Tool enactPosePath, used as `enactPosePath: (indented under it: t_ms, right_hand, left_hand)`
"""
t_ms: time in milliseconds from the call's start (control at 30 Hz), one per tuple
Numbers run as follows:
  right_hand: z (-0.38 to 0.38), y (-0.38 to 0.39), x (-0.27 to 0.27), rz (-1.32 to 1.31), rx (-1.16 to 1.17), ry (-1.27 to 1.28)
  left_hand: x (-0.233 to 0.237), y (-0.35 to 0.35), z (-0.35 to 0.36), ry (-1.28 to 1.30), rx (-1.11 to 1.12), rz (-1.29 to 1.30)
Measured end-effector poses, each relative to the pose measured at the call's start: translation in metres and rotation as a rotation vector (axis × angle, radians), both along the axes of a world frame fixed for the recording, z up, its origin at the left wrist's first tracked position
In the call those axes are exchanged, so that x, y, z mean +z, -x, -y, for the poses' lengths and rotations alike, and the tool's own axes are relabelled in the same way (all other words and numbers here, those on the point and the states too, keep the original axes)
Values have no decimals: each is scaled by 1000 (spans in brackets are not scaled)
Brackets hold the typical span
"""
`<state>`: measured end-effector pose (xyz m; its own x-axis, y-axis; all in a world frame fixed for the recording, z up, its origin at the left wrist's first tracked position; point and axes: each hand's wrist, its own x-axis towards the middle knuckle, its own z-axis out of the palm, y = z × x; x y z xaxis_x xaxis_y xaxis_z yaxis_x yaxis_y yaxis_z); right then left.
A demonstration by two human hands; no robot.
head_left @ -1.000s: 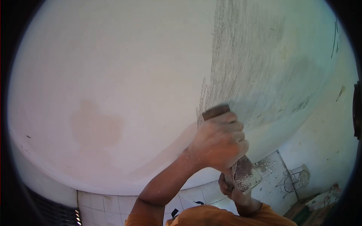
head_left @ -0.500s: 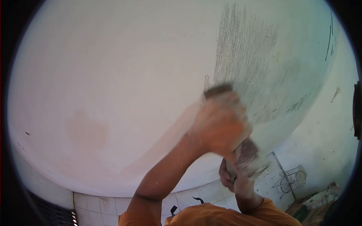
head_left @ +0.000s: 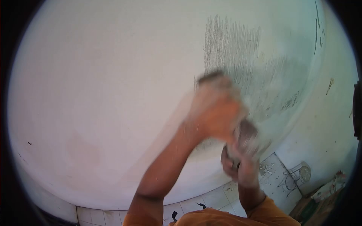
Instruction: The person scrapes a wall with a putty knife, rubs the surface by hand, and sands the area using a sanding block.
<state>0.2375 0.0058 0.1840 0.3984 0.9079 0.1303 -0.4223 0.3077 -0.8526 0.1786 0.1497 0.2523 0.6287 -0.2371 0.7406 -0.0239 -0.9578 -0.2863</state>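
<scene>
- Left hand [head_left: 218, 107]: a fist closed round a dark brown block [head_left: 211, 77], whose end juts out above the knuckles, at the lower left of the scored area; blur hides whether it touches the wall.
- Right hand [head_left: 247, 165]: lower and nearer the body, fingers curled round the bottom of a dull brown piece [head_left: 247, 132] just below the left fist (whether block and piece are one tool, I cannot tell).
- Main wall [head_left: 124, 75]: off-white, pinkish low on the left and bluish-green to the right, with a faint darker patch [head_left: 83, 148] low on the left.
- Scratches [head_left: 232, 47]: dense, dark, mostly vertical lines above and right of the hands, ragged along the top.
- Side wall [head_left: 320, 124]: pale, with a brown mark [head_left: 330, 86] high up.
- Floor [head_left: 188, 205]: light square tiles, with whitish flakes [head_left: 267, 168] scattered right of the right hand.
- Corner: a wire-legged stand [head_left: 298, 176] near the side wall, a crumpled whitish bag [head_left: 329, 189] beyond it.
</scene>
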Motion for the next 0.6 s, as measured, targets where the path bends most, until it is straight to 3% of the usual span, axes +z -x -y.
enactPosePath:
  t_ms: [100, 233, 300, 367, 400, 500, 533, 600]
  right_hand:
    - [4, 0, 15, 27, 20, -13]
    - [14, 4, -21, 107, 18, -55]
    - [11, -1, -14, 68, 21, -41]
    - [9, -6, 27, 60, 62, -56]
    - [11, -8, 26, 63, 73, -23]
    - [13, -5, -7, 75, 28, 81]
    - [12, -5, -11, 118, -8, 57]
    - [13, -11, 5, 122, 10, 27]
  left_hand:
    - [47, 2, 13, 5, 64, -23]
    - [-16, 4, 15, 152, -32, -96]
    - [0, 3, 15, 66, 56, -69]
    - [36, 2, 15, -20, 98, 21]
    - [46, 3, 20, 67, 148, -116]
    - [6, 1, 20, 66, 123, -139]
    - [5, 2, 21, 153, 142, -294]
    - [16, -4, 14, 42, 81, -60]
